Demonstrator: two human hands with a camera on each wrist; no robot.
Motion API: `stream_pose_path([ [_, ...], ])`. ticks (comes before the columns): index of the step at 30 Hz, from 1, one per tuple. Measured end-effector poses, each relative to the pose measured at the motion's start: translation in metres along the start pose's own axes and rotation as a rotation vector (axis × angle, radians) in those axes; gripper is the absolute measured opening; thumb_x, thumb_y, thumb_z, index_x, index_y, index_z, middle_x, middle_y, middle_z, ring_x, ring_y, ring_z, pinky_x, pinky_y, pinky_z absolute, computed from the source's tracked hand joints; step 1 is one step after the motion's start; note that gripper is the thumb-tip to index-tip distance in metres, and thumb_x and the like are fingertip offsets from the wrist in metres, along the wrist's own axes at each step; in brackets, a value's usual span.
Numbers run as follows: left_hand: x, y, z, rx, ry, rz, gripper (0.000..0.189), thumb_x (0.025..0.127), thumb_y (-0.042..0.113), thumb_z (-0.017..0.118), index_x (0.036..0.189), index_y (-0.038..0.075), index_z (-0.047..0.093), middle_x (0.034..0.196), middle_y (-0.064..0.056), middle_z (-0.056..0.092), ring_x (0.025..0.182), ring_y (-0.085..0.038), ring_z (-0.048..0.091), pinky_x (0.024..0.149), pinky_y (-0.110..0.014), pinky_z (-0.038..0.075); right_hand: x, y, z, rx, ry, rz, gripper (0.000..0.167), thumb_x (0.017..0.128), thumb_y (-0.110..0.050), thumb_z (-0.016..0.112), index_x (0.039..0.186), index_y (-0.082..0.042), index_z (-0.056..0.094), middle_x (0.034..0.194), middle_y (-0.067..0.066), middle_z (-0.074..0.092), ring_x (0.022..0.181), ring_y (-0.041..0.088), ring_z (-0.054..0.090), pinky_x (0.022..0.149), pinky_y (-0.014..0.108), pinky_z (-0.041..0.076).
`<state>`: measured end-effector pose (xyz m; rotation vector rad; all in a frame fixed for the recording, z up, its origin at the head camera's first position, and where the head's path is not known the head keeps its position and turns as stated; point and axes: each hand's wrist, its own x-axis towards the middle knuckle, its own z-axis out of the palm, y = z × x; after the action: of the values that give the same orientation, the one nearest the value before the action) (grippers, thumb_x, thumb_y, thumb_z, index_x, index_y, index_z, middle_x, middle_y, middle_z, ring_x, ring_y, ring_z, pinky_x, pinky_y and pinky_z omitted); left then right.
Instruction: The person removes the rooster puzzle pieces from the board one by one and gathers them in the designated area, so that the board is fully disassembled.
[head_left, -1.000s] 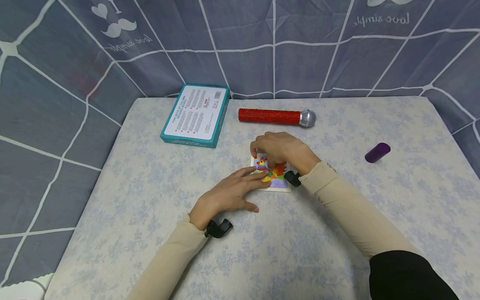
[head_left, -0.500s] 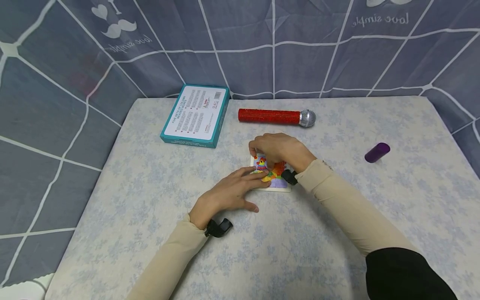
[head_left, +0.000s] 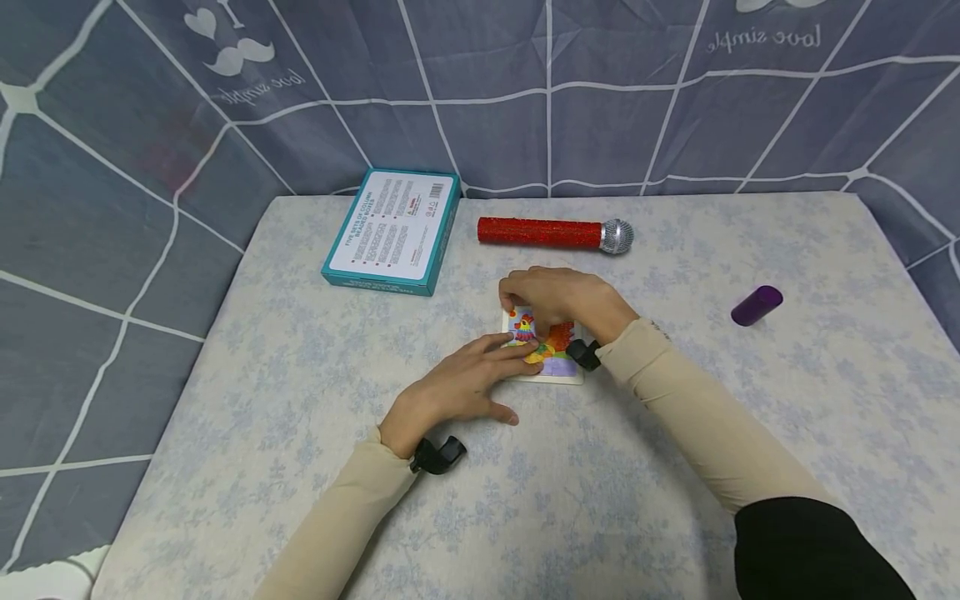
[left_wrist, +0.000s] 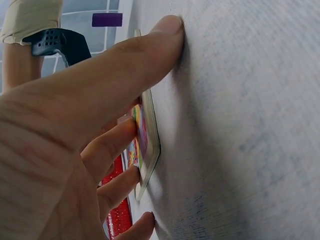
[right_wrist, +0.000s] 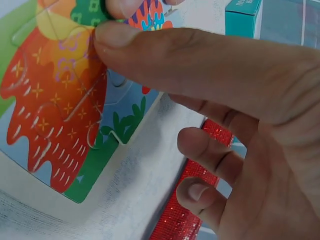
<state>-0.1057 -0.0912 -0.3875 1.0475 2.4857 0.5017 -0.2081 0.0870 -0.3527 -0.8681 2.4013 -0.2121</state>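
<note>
Head view shows the puzzle lying on the table, the left hand spread with fingertips resting on it and thumb off its edge. Over its far side, the right hand sets its thumb on the picture with other fingers bent; whether it pinches anything I cannot tell. Beyond lie the microphone and box, with the purple cylinder well to the right.
</note>
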Motion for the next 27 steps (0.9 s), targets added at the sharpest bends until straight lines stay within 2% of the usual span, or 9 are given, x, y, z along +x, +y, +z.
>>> stream_pose_path([
  [6, -0.0003, -0.0002, -0.0004, 0.006, -0.007, -0.008, 0.073, 0.08, 0.038, 0.081, 0.145, 0.023, 0.052, 0.159, 0.007, 0.029, 0.147, -0.025, 0.019, 0.117, -0.045, 0.025, -0.003, 0.0034, 0.0019, 0.046, 0.003, -0.072, 0.033, 0.074, 0.002, 0.08, 0.098, -0.012, 0.062, 0.109, 0.0, 0.053, 0.098, 0.02, 0.05, 0.076, 0.032, 0.048],
  [10, -0.0008, -0.0002, -0.0008, 0.002, -0.003, -0.01, 0.072, 0.08, 0.037, 0.082, 0.144, 0.023, 0.053, 0.159, 0.006, 0.03, 0.147, -0.025, 0.019, 0.116, -0.045, 0.025, -0.0048, 0.0033, 0.0033, 0.098, 0.006, -0.079, 0.039, 0.076, 0.005, 0.078, 0.108, -0.012, 0.061, 0.111, 0.004, 0.055, 0.099, 0.02, 0.051, 0.079, 0.032, 0.049],
  [19, -0.0002, 0.0012, -0.0003, -0.008, -0.003, -0.014, 0.072, 0.08, 0.036, 0.082, 0.144, 0.023, 0.053, 0.159, 0.006, 0.031, 0.147, -0.024, 0.02, 0.116, -0.045, 0.025, -0.0054, 0.0018, 0.0038, -0.005, 0.026, -0.007, 0.042, 0.077, -0.005, 0.08, 0.113, -0.017, 0.061, 0.111, 0.0, 0.056, 0.097, 0.019, 0.052, 0.079, 0.035, 0.049],
  [23, 0.0002, 0.0017, -0.0012, -0.005, -0.005, -0.013, 0.072, 0.08, 0.036, 0.082, 0.144, 0.023, 0.052, 0.159, 0.006, 0.03, 0.147, -0.024, 0.019, 0.116, -0.045, 0.025, -0.0074, 0.0008, 0.0034, -0.02, 0.047, -0.017, 0.042, 0.077, -0.006, 0.081, 0.113, -0.017, 0.062, 0.109, 0.0, 0.058, 0.096, 0.018, 0.053, 0.078, 0.035, 0.048],
  [27, 0.0006, 0.0017, -0.0013, 0.0, -0.005, -0.007, 0.072, 0.08, 0.037, 0.082, 0.144, 0.023, 0.052, 0.159, 0.006, 0.03, 0.147, -0.025, 0.02, 0.116, -0.045, 0.026, -0.0081, -0.0029, 0.0031, -0.083, 0.063, -0.035, 0.042, 0.076, -0.008, 0.082, 0.112, -0.018, 0.063, 0.105, -0.001, 0.059, 0.094, 0.018, 0.053, 0.077, 0.036, 0.049],
])
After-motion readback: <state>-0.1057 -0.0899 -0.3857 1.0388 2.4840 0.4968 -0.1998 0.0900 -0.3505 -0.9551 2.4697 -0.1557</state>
